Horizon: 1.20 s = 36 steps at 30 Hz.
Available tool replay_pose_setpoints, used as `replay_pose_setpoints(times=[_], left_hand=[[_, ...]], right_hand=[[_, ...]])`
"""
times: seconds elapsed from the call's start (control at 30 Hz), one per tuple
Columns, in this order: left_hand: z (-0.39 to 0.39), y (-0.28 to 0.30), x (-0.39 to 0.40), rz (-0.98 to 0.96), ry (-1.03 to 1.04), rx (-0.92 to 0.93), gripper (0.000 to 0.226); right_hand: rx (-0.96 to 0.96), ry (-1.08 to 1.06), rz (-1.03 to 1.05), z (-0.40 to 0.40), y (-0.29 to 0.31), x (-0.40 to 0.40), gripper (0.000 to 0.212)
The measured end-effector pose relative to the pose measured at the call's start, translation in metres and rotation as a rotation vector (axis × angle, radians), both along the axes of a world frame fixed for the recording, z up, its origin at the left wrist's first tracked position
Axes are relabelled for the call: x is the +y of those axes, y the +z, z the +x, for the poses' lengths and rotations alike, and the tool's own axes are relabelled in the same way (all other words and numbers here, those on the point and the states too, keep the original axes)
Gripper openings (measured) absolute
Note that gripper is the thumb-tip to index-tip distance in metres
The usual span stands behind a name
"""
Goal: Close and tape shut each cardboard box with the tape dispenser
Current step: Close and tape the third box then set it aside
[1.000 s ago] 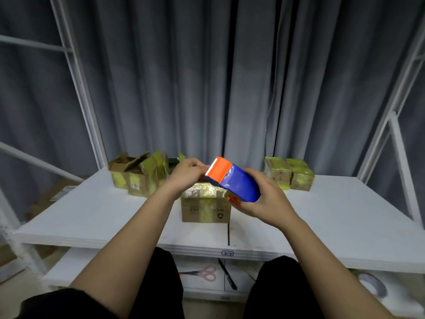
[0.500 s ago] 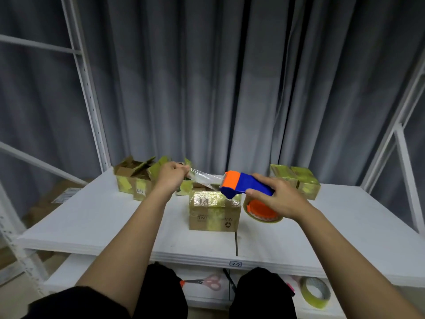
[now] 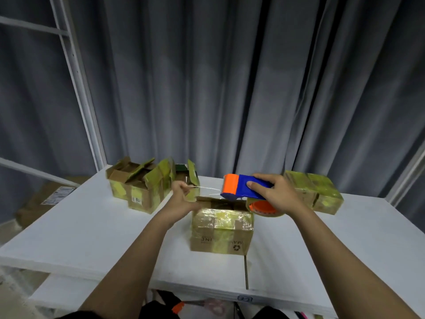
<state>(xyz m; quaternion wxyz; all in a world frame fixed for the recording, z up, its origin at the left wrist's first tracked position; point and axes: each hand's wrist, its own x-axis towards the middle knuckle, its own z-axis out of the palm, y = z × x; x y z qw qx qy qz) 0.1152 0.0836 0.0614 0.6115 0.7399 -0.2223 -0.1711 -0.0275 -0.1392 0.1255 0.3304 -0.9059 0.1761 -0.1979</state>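
A small cardboard box (image 3: 220, 229), wrapped in shiny yellowish tape, stands at the middle of the white table (image 3: 82, 229). My right hand (image 3: 276, 194) grips the blue and orange tape dispenser (image 3: 239, 187) just above the box's far right corner, its tape roll (image 3: 262, 208) hanging below. My left hand (image 3: 181, 199) pinches the free end of a clear tape strip (image 3: 207, 188) stretched level from the dispenser's mouth to the left, above the box's far edge.
Several open boxes with raised flaps (image 3: 147, 185) stand at the back left. Two taped boxes (image 3: 315, 194) sit at the back right. Scissors (image 3: 197, 305) lie on the lower shelf. White rack posts (image 3: 80, 93) and a grey curtain stand behind.
Both hands have dropped closer to the middle box. The dispenser now sits level with its roll down, and the tape strip is pulled out taut between my hands.
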Motion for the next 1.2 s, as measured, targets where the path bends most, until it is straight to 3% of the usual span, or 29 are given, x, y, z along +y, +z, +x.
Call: replay_pose_setpoints(times=[0.17, 0.3, 0.4, 0.93, 1.2], left_hand=[[0.019, -0.024, -0.008, -0.024, -0.061, -0.053, 0.067], [0.03, -0.037, -0.009, 0.017, -0.038, -0.181, 0.068], [0.034, -0.049, -0.009, 0.091, -0.011, -0.234, 0.069], [0.039, -0.064, -0.014, 0.008, 0.022, -0.138, 0.073], [0.039, -0.065, -0.013, 0.023, 0.017, -0.155, 0.072]], right_hand=[[0.042, 0.004, 0.077, 0.025, -0.005, -0.012, 0.041], [0.036, 0.059, 0.113, 0.04, -0.005, -0.014, 0.015], [0.022, 0.057, 0.129, 0.051, -0.006, -0.015, 0.02], [0.138, 0.099, 0.024, 0.077, -0.034, -0.002, 0.025], [0.095, 0.08, 0.102, 0.078, -0.033, -0.004, 0.031]])
